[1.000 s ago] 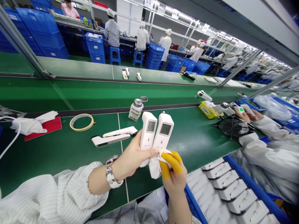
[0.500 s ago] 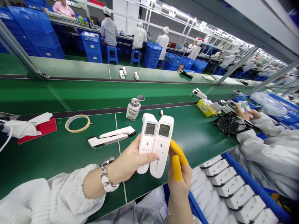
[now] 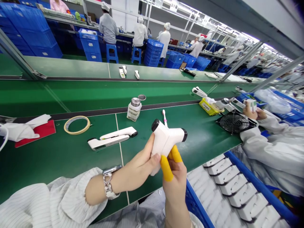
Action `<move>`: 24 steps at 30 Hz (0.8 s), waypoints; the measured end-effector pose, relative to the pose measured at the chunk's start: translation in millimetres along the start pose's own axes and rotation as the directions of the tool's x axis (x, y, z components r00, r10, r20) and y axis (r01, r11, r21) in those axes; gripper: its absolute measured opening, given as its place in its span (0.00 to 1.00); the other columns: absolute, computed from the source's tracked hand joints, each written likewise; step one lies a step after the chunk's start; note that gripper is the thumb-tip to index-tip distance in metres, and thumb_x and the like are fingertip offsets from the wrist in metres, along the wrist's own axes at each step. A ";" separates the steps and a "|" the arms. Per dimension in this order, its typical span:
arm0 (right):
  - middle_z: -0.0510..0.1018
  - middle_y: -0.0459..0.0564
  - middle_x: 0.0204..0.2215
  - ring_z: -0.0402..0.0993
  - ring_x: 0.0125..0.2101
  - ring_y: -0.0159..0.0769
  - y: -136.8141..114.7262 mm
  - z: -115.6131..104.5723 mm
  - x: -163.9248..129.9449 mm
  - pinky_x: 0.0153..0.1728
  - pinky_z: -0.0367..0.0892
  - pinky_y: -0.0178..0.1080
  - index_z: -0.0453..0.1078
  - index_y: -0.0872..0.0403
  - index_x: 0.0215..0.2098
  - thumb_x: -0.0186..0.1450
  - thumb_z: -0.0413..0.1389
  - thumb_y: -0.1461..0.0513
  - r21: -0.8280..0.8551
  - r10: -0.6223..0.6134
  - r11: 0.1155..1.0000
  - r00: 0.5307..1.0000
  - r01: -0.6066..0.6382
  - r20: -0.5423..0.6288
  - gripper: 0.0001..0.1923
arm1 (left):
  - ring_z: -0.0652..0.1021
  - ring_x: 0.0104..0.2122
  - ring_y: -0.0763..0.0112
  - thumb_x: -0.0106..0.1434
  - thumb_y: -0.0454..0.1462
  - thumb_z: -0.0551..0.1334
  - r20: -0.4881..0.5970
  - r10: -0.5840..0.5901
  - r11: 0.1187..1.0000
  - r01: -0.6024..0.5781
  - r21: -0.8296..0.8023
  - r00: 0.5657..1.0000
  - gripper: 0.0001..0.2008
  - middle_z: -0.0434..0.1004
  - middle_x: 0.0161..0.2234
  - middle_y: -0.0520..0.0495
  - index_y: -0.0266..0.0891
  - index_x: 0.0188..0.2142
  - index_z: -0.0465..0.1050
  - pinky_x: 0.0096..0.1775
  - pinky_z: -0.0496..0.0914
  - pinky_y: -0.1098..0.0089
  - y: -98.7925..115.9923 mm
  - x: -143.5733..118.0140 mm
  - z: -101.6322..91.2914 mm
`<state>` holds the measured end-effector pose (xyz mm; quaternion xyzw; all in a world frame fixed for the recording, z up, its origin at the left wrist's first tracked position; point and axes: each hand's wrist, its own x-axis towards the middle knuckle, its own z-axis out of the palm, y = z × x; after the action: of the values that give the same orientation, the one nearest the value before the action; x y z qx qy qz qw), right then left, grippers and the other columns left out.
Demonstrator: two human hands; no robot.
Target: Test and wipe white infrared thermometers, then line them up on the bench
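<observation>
Two white thermometers (image 3: 166,139) held together above the near edge of the green bench (image 3: 59,158), turned so their dark sensor tips point away, one up-left, one right; displays not visible. Left hand (image 3: 140,166) wraps the lower bodies from the left, thumb pressed along the nearer unit's side, fingers curled behind. Right hand (image 3: 174,180) comes up from below, two fingers in yellow finger cots (image 3: 166,167) pinching the lower end of the pair; hands touch each other there. Wristwatch (image 3: 108,185) on the left wrist, striped white sleeve (image 3: 47,205) behind it. On the bench beyond the hands: another white thermometer (image 3: 111,141) lying flat on its side, a roll of tape (image 3: 77,124) lying flat to the left, a small glass bottle (image 3: 134,109) with metal top standing upright, its cap (image 3: 142,97) lying just beside it, a pink-tipped swab (image 3: 163,116) near the held units. Far left, white cloth (image 3: 19,129) on a red pad (image 3: 40,133). To the right, a black fan grille (image 3: 234,122), a yellow box (image 3: 209,107), and a co-worker's hand (image 3: 251,112) holding a device. Below the bench edge on the right, a blue tray (image 3: 258,190) of white thermometer shells in rows. Other workers seated at a far line with blue crates (image 3: 35,34).
</observation>
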<state>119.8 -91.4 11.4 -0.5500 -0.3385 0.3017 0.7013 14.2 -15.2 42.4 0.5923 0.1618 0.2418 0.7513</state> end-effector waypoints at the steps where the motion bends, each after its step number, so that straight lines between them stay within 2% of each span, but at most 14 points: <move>1: 0.76 0.48 0.45 0.73 0.44 0.40 -0.2 -0.4 1.0 0.45 0.70 0.40 0.66 0.49 0.51 0.59 0.59 0.63 0.004 0.003 1.000 1.000 -0.003 -0.009 0.21 | 0.55 0.60 0.59 0.66 0.44 0.49 -0.005 -0.022 1.000 0.022 0.001 1.000 0.32 0.49 0.63 0.47 0.45 0.63 0.32 0.58 0.53 0.60 -0.6 0.1 -0.6; 3: 0.76 0.48 0.46 0.73 0.44 0.41 -1.9 -2.8 2.8 0.43 0.71 0.40 0.65 0.49 0.52 0.58 0.60 0.63 -0.002 0.002 1.000 1.000 -0.002 -0.013 0.23 | 0.52 0.61 0.64 0.67 0.43 0.49 0.017 -0.058 0.997 0.059 -0.046 0.998 0.30 0.45 0.64 0.52 0.46 0.63 0.33 0.60 0.50 0.65 -2.3 1.1 -2.3; 5: 0.75 0.49 0.47 0.73 0.44 0.43 -4.9 -6.3 3.4 0.43 0.71 0.43 0.65 0.49 0.53 0.58 0.60 0.62 -0.034 0.016 0.999 1.000 -0.016 -0.007 0.24 | 0.51 0.61 0.66 0.66 0.41 0.51 0.053 -0.079 0.985 0.086 -0.148 0.995 0.30 0.44 0.64 0.53 0.47 0.63 0.35 0.59 0.51 0.67 -4.5 2.6 -3.8; 7: 0.73 0.51 0.49 0.72 0.45 0.45 -7.3 -9.8 2.6 0.45 0.70 0.45 0.64 0.50 0.53 0.60 0.58 0.60 -0.072 0.032 0.997 0.999 -0.032 -0.003 0.23 | 0.55 0.60 0.65 0.66 0.41 0.52 0.081 -0.098 0.962 0.115 -0.248 0.992 0.30 0.48 0.63 0.52 0.49 0.63 0.38 0.56 0.57 0.68 -7.0 3.9 -4.4; 9: 0.72 0.51 0.51 0.70 0.48 0.46 -7.4 -12.6 0.8 0.45 0.70 0.46 0.64 0.50 0.54 0.61 0.56 0.59 -0.084 0.030 0.996 0.999 -0.031 -0.017 0.22 | 0.62 0.56 0.64 0.65 0.40 0.53 0.074 -0.113 0.944 0.131 -0.303 0.991 0.30 0.56 0.61 0.51 0.51 0.63 0.40 0.51 0.62 0.69 -9.6 4.7 -4.0; 14: 0.72 0.46 0.51 0.70 0.48 0.42 -1.2 -15.3 -0.9 0.45 0.69 0.41 0.63 0.45 0.54 0.62 0.55 0.61 0.005 0.047 0.999 0.999 -0.047 0.001 0.21 | 0.72 0.45 0.70 0.64 0.39 0.56 0.047 -0.110 0.942 0.119 -0.315 0.993 0.32 0.71 0.49 0.49 0.52 0.62 0.39 0.44 0.66 0.72 -15.7 6.7 -3.1; 19: 0.74 0.43 0.49 0.71 0.47 0.39 -4.1 -13.7 2.6 0.45 0.69 0.39 0.65 0.43 0.52 0.62 0.56 0.61 0.092 0.096 0.991 0.995 -0.099 0.035 0.19 | 0.72 0.36 0.73 0.62 0.41 0.58 0.034 -0.079 0.962 0.085 -0.258 0.996 0.35 0.72 0.39 0.50 0.50 0.63 0.40 0.37 0.67 0.75 -19.7 8.3 -5.4; 22: 0.77 0.46 0.43 0.75 0.39 0.39 -7.6 -9.0 3.6 0.39 0.72 0.39 0.66 0.46 0.50 0.61 0.57 0.60 0.056 0.148 0.987 0.986 -0.152 0.074 0.18 | 0.72 0.36 0.70 0.64 0.44 0.55 0.063 -0.090 0.974 0.101 -0.201 0.994 0.36 0.68 0.47 0.45 0.50 0.63 0.31 0.39 0.68 0.69 -19.0 7.5 -5.5; 24: 0.78 0.48 0.42 0.76 0.36 0.39 -6.4 -6.5 4.9 0.36 0.73 0.39 0.66 0.48 0.50 0.61 0.56 0.59 0.024 0.149 0.988 0.983 -0.152 0.109 0.18 | 0.72 0.42 0.65 0.62 0.43 0.57 0.088 -0.099 0.972 0.115 -0.203 0.991 0.41 0.61 0.54 0.42 0.50 0.63 0.25 0.43 0.68 0.65 -18.6 6.4 -5.3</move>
<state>128.3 -92.5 17.3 -0.5458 -0.3280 0.3883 0.6662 19.9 -10.7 23.3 0.5099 0.1381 0.1934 0.8267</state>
